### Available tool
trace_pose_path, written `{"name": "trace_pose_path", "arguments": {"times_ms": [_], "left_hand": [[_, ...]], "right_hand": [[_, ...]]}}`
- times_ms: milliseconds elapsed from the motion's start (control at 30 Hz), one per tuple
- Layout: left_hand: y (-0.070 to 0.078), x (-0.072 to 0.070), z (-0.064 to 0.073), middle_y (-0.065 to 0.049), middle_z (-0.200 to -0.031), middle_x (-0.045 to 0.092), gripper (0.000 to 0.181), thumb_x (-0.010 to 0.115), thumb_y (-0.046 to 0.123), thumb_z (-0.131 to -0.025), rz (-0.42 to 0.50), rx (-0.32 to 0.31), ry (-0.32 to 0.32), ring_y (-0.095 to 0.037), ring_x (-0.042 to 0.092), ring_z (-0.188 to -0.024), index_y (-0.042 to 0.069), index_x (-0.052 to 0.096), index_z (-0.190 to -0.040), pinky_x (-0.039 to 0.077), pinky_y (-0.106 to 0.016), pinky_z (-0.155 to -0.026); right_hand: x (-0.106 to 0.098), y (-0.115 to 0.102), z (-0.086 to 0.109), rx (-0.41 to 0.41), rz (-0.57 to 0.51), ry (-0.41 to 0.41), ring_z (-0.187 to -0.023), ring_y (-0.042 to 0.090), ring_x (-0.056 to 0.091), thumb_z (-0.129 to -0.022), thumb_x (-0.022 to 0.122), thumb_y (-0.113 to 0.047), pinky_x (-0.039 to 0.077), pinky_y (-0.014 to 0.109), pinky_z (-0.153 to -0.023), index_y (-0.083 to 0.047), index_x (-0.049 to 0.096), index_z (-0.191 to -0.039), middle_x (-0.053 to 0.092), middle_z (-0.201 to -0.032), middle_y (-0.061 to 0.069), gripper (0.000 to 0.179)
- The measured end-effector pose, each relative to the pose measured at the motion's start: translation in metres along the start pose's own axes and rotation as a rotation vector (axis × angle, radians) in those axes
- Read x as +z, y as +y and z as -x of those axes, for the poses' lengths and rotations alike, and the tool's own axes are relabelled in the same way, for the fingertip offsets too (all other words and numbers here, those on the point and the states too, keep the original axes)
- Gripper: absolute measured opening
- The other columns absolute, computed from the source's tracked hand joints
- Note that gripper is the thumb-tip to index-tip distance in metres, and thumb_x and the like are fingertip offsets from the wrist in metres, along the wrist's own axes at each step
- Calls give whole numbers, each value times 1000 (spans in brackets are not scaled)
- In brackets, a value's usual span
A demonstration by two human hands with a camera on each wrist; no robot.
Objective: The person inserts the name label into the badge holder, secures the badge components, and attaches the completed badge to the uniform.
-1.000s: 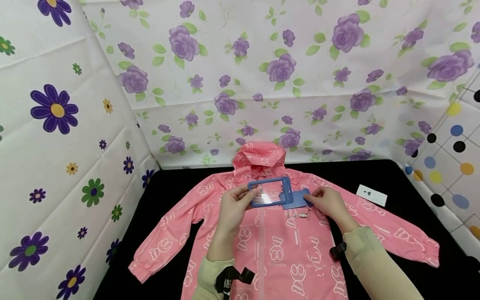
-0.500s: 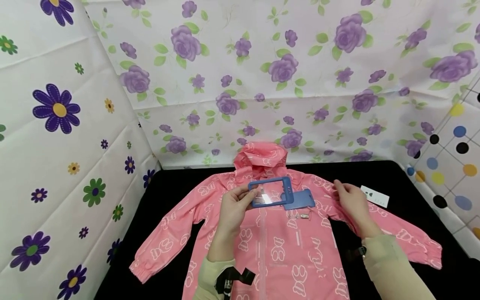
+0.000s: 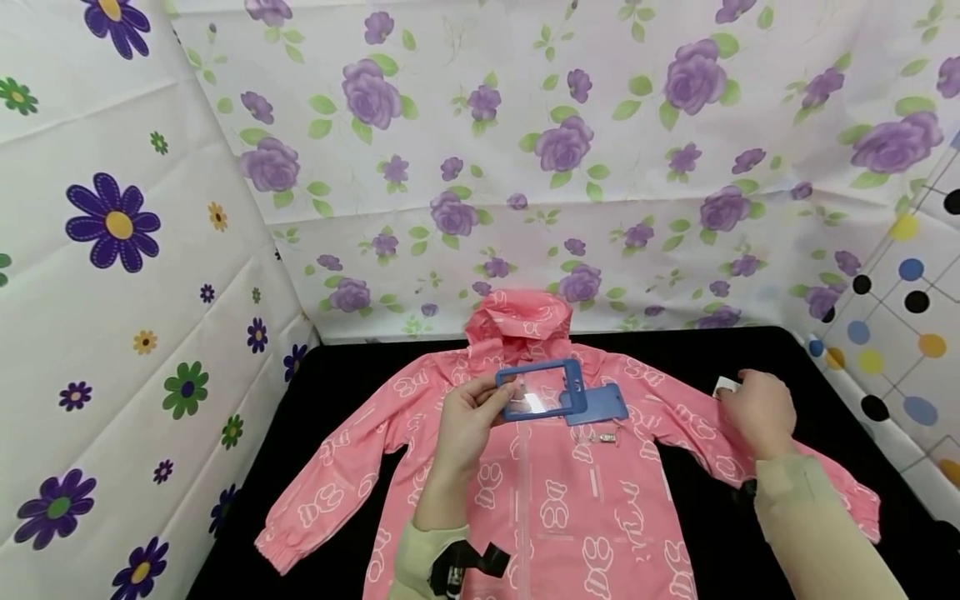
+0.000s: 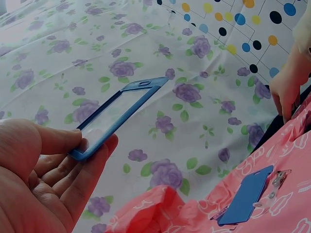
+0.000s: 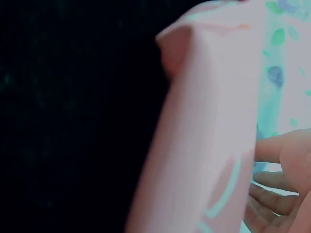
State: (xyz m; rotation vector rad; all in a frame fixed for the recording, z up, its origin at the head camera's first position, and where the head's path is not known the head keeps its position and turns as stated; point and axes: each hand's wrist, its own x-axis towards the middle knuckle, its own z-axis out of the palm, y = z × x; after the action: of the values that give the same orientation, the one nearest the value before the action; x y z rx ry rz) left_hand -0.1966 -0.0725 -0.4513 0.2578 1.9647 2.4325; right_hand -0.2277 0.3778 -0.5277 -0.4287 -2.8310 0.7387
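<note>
My left hand [image 3: 467,417] pinches one end of a blue badge holder frame [image 3: 576,386] with a clear window, raised above the jacket. In the left wrist view the thumb lies over the edge of the holder [image 4: 121,125], fingers beneath. A flat blue panel [image 3: 603,404] lies on the pink jacket [image 3: 555,525], with a small clear strap and metal clip [image 3: 607,437] beside it. At the right, my right hand [image 3: 761,410] is over a white card [image 3: 726,385], mostly covering it. Its fingers look loosely spread in the right wrist view; whether they touch the card is unclear.
The hooded jacket lies spread on a black tabletop [image 3: 675,517], its sleeve [image 3: 701,425] running beneath my right forearm. Flowered cloth walls [image 3: 420,200] stand behind and at the left, and a dotted one [image 3: 900,333] at the right.
My right hand has let go of the blue panel and moved right to the white card, which it now mostly hides. The left hand keeps its hold on the badge holder.
</note>
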Motion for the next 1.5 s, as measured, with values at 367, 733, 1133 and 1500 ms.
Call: {"name": "trace_pose_path", "arguments": {"times_ms": [367, 733, 1133, 1500], "left_hand": [[-4, 3, -1, -13, -98, 79, 23, 75, 8, -101, -8, -19, -6, -17, 78, -85, -7, 76, -119, 66, -31, -78], [-6, 7, -2, -19, -100, 79, 20, 74, 6, -102, -20, -19, -22, -16, 78, -87, -8, 76, -117, 66, -38, -83], [-6, 9, -2, -16, -98, 79, 20, 74, 6, -102, -25, -12, -15, -21, 78, -88, -7, 77, -118, 66, -36, -82], [-9, 10, -1, -19, -99, 78, 19, 73, 5, -102, -15, -15, -26, -16, 78, -85, -7, 76, -117, 66, -32, -80]], "right_hand": [[7, -7, -8, 84, 129, -75, -84, 58, 67, -96, 75, -48, 57, 63, -55, 14, 68, -110, 65, -106, 44, 64], [9, -27, -7, 1, 131, -153, -87, 58, 67, -97, 62, -17, 56, 68, -67, 9, 71, -92, 66, -103, 42, 28], [12, -10, -15, -178, 36, -179, -101, 51, 65, -97, 58, -4, 54, 68, -83, 2, 73, -118, 68, -115, 34, 27], [11, 6, -14, -134, -61, -167, -121, 58, 58, -102, 66, -11, 48, 73, -101, 10, 66, -132, 63, -131, 37, 37]]}}
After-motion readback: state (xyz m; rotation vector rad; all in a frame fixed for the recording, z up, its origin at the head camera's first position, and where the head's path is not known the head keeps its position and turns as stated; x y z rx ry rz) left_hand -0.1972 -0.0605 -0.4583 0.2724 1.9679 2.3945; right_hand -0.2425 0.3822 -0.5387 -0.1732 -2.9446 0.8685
